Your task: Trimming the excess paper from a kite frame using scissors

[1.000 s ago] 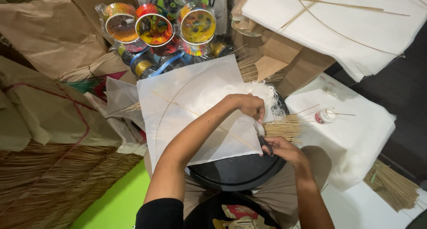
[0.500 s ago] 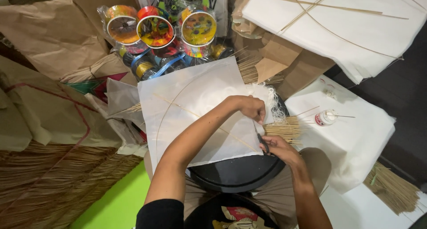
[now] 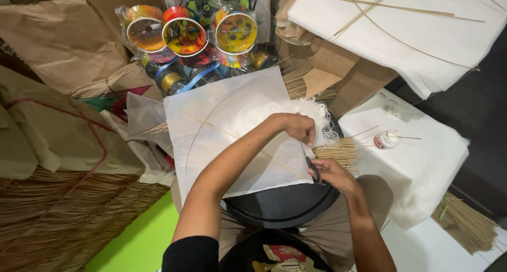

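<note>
Centrally, the left hand (image 3: 300, 127) is pressing fingers-together on the right edge of the white square paper kite sheet (image 3: 232, 129) lying over the round black tray (image 3: 282, 206), while the right hand (image 3: 330, 172), just below-right, is gripping dark-handled scissors (image 3: 312, 168) at that edge.

Colourful string spools (image 3: 184, 37) stand beyond brown paper bags (image 3: 60, 37), with a small glue bottle (image 3: 386, 140) on stacked white paper (image 3: 422, 171).

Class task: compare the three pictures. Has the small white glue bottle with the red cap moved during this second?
No. The glue bottle lies in the same place on the white paper stack, right of the bundle of thin sticks, throughout.
</note>
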